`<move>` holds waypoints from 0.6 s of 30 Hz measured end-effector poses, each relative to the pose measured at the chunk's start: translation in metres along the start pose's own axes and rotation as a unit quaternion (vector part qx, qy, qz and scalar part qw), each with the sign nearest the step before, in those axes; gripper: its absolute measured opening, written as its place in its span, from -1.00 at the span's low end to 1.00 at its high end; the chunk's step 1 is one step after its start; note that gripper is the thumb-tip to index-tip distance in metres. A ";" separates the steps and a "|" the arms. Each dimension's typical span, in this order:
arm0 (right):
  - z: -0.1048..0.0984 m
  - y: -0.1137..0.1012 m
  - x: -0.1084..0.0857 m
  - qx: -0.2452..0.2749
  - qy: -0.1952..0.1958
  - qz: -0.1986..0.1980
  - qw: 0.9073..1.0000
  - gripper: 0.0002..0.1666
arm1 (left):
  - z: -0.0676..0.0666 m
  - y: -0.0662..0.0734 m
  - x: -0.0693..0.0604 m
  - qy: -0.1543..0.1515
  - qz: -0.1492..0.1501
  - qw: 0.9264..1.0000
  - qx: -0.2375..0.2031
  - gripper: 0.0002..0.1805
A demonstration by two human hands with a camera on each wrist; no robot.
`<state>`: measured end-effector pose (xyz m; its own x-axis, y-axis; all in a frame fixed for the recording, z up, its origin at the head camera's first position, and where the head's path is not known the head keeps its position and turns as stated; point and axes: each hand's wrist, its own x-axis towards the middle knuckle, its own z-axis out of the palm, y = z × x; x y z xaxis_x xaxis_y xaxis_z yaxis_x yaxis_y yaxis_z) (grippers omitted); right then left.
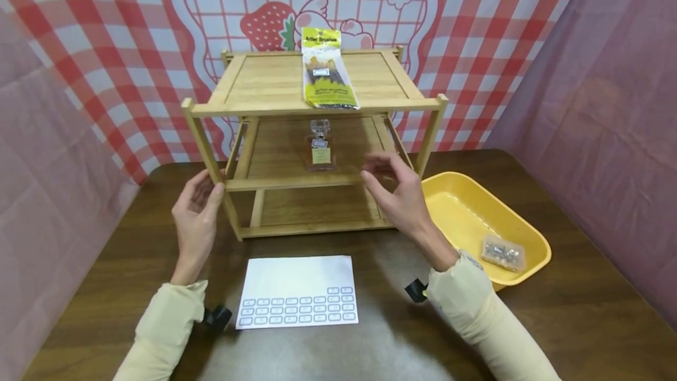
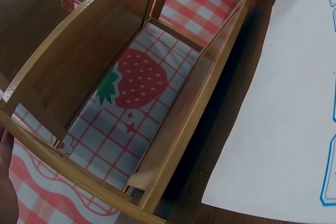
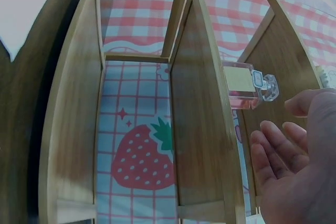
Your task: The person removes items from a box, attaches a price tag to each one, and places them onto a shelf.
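A wooden three-tier shelf (image 1: 317,231) stands on the table. My left hand (image 1: 194,210) is at its front left post, thumb in front and fingers behind, gripping it; only part of this hand (image 2: 6,177) shows in the left wrist view. On the middle tier a clear perfume bottle (image 1: 320,154) with pinkish liquid and a small label stands upright. My right hand (image 1: 399,196) hovers in front of that tier, right of the bottle, with fingers loosely bent and apart from it. In the right wrist view this hand (image 3: 294,156) holds nothing.
A pack of artist brushes (image 1: 330,78) lies on the top tier. At the right is a yellow basin (image 1: 529,240) holding a clear plastic box of small metallic pieces (image 1: 503,253). A white sheet of printed labels (image 1: 298,278) lies in front of the shelf.
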<state>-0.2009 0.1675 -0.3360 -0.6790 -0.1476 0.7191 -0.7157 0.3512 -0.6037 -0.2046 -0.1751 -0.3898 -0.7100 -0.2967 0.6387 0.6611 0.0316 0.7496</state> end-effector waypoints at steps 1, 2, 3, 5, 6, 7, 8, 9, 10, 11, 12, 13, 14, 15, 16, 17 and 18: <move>-0.002 0.000 -0.002 -0.005 -0.001 -0.006 1.000 -0.66 | 0.000 0.001 0.000 -0.001 0.000 1.000 -0.003 -0.68; -0.005 0.000 -0.004 -0.006 -0.002 -0.009 1.000 -0.65 | 0.000 0.002 0.000 -0.002 0.001 1.000 -0.006 -0.68; -0.007 0.000 -0.006 -0.009 -0.002 -0.011 1.000 -0.65 | 0.000 0.003 0.000 -0.003 0.000 1.000 -0.009 -0.67; -0.012 0.000 -0.010 -0.014 -0.004 -0.013 1.000 -0.64 | 0.000 0.004 -0.001 -0.005 -0.001 1.000 -0.006 -0.66; -0.014 0.000 -0.012 -0.014 -0.005 -0.011 1.000 -0.63 | 0.000 0.005 -0.002 -0.004 -0.003 1.000 -0.004 -0.66; -0.016 0.000 -0.014 -0.016 -0.005 -0.009 1.000 -0.63 | 0.000 0.006 -0.003 -0.004 -0.007 1.000 -0.002 -0.65; -0.018 0.000 -0.015 -0.017 -0.005 -0.007 1.000 -0.63 | 0.000 0.007 -0.004 -0.002 -0.010 1.000 0.005 -0.64; -0.020 0.001 -0.017 -0.019 -0.005 -0.004 1.000 -0.63 | 0.000 0.008 -0.005 0.000 -0.015 1.000 0.011 -0.64; -0.021 0.001 -0.018 -0.020 -0.004 -0.002 1.000 -0.63 | 0.000 0.009 -0.006 0.002 -0.018 1.000 0.021 -0.63; -0.023 0.001 -0.020 -0.022 -0.003 0.000 1.000 -0.63 | 0.000 0.009 -0.007 0.004 -0.021 0.999 0.028 -0.63; -0.024 0.001 -0.021 -0.023 -0.001 0.002 1.000 -0.64 | 0.000 0.010 -0.008 0.005 -0.023 0.999 0.037 -0.63; -0.026 0.002 -0.022 -0.026 0.000 0.004 1.000 -0.63 | 0.000 0.011 -0.008 0.006 -0.024 0.999 0.043 -0.63; -0.027 0.002 -0.024 -0.026 0.002 0.005 1.000 -0.63 | -0.001 0.012 -0.009 0.006 -0.024 0.999 0.048 -0.64; -0.029 0.002 -0.025 -0.027 0.002 0.005 1.000 -0.63 | -0.001 0.012 -0.009 0.008 -0.023 0.999 0.048 -0.65; -0.031 0.002 -0.026 -0.026 0.003 0.006 1.000 -0.63 | -0.001 0.013 -0.010 0.009 -0.021 0.999 0.048 -0.66; -0.032 0.003 -0.027 -0.026 0.005 0.006 1.000 -0.63 | -0.002 0.013 -0.010 0.011 -0.018 0.999 0.041 -0.67; -0.034 0.003 -0.028 -0.025 0.006 0.007 1.000 -0.63 | -0.002 0.013 -0.010 0.014 -0.015 0.999 0.036 -0.68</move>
<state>-0.1779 0.2040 -0.3463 -0.6862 -0.1324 0.7152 -0.6973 0.3996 -0.5951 -0.1881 -0.1734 -0.3864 -0.7221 -0.3252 0.6106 0.6193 0.0896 0.7800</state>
